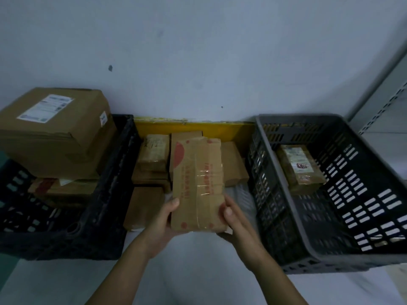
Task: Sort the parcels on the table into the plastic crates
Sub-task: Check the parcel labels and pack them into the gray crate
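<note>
Both hands grasp one parcel: the left hand (164, 219) clasps its lower left edge with the thumb laid on top, and the right hand (233, 219) cups the lower right corner, thumb on the side. The taped box (197, 183), printed in red, is held at the centre of the frame, raised over the pile and tilted away from the person.

Beneath and behind it, more small parcels (154, 155) lie packed together on the tabletop (193, 271), in front of a yellow board (231, 130) against the wall. At the left of the frame the black crate (105, 216) is already loaded, with a large labelled carton (55, 133) stacked on other boxes. At the right, the grey crate (326, 249) holds a single small parcel (300, 168) near its far end.

The step in hand looks like choosing a crate for this box. To do it well, keep both thumbs firm so the slick tape does not slip, lift clear of the crate's rim before moving sideways, and set the box flat on the bottom beside what is already there, not dropped from height.
</note>
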Tool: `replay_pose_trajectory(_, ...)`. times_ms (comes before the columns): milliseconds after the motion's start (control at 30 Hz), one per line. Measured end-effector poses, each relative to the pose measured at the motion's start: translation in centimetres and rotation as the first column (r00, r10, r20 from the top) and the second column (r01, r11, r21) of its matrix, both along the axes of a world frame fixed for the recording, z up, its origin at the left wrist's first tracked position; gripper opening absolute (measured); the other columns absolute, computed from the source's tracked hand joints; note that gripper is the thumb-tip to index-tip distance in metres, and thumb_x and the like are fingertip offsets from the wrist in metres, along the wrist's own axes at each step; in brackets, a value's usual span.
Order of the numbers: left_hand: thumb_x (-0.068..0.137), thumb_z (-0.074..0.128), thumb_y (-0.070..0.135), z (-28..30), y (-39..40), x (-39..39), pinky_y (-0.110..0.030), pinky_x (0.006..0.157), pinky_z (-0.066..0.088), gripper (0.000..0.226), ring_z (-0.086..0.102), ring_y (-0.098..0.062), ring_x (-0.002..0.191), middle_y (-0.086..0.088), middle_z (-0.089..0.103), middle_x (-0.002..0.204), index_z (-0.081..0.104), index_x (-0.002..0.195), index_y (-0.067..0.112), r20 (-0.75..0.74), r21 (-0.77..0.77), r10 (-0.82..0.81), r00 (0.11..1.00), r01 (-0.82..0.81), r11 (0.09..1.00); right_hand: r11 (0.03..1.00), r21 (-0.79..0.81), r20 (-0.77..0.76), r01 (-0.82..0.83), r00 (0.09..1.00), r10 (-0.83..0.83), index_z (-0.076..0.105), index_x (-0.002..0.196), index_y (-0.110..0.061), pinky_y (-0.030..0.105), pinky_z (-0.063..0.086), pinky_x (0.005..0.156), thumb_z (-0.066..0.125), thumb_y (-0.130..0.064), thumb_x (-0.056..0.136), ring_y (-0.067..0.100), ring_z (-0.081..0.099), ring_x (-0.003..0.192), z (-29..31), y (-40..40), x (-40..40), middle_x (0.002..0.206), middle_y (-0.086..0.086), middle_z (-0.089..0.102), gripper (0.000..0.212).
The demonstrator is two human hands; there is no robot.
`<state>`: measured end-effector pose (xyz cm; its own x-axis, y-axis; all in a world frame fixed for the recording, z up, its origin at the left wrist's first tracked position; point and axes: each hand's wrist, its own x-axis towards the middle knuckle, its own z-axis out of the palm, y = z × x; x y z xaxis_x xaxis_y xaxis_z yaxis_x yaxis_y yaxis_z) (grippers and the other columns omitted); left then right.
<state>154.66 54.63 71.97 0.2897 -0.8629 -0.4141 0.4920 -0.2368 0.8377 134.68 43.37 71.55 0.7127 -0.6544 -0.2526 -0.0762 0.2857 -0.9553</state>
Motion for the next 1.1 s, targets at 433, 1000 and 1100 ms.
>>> replay_pose_trajectory(433, 0.071, 0.085, 0.070, 4.6, -3.2, -1.8, -0.049, 0.115, 0.049, 0.112, 0.047, -0.010, 0.146, 0.018, 0.042, 0.162, 0.008, 0.152, 0.075, 0.631, -0.035, 0.081, 0.772, -0.076, 0.996, 0.732, -0.681, -0.299, 0.005, 0.911, -0.284, 0.020, 0.169, -0.040, 0.049, 0.040, 0.126, 0.063, -0.103, 0.063, 0.016, 0.016, 0.164, 1.8, 0.9, 1.2, 0.177, -0.015, 0.000, 0.130)
replay_pose_trajectory(1000, 0.085, 0.072, 0.068, 5.1, -3.6, -0.5, -0.043, 0.120, 0.039, 0.075, 0.048, -0.011, 0.144, 0.019, 0.047, 0.159, 0.033, 0.150, 0.067, 0.564, 0.008, 0.140, 0.814, -0.175, 0.985, 0.935, -0.184, 0.001, 0.304, 0.951, -0.310, 0.054, 0.152, -0.045, 0.054, 0.059, 0.106, 0.090, -0.055, 0.077, 0.017, 0.070, 0.127, 2.4, -4.2, -1.9, 0.141, -0.007, 0.070, 0.084)
replay_pose_trajectory(1100, 0.086, 0.061, 0.079, 7.7, -3.5, 1.3, -0.041, 0.128, 0.021, 0.105, 0.014, -0.012, 0.161, 0.011, 0.011, 0.176, 0.008, 0.168, 0.042, 0.837, -0.066, 0.230, 0.496, -0.325, 0.943, 0.878, -0.463, -0.171, 0.123, 0.959, -0.225, 0.049, 0.154, -0.052, 0.044, 0.055, 0.109, 0.092, -0.065, 0.072, 0.011, 0.058, 0.137, 4.8, -7.3, -3.0, 0.150, -0.014, 0.056, 0.093)
